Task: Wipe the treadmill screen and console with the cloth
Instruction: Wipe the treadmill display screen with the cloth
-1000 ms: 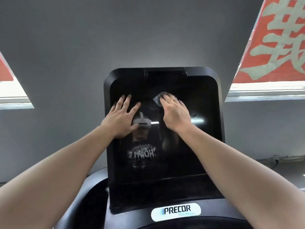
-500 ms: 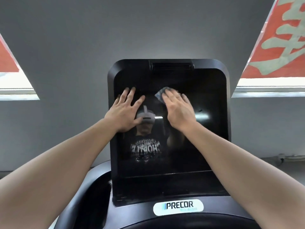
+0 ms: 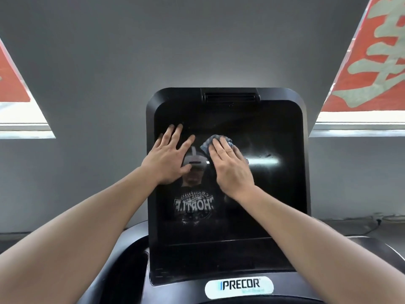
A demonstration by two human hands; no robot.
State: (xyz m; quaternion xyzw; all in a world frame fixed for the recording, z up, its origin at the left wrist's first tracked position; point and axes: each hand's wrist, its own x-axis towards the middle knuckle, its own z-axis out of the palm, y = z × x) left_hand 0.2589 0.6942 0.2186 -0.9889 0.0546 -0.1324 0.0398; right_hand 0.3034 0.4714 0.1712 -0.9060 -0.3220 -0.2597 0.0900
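Observation:
The treadmill's black glossy screen stands upright before me, dark and reflecting a person. My right hand presses a bluish-grey cloth flat against the upper middle of the glass; the cloth peeks out past the fingertips and at the hand's right edge. My left hand lies flat on the screen's left side with fingers spread and nothing in it. Below the screen is the dark console with a white PRECOR label.
A grey wall rises behind the screen. Red banners with pale characters hang at upper left and upper right, above bright window strips. A cable runs along the floor at right.
The view has shifted so the screen sits lower in the frame. My right hand with the cloth has slid slightly down and left on the glass. My left hand stays flat.

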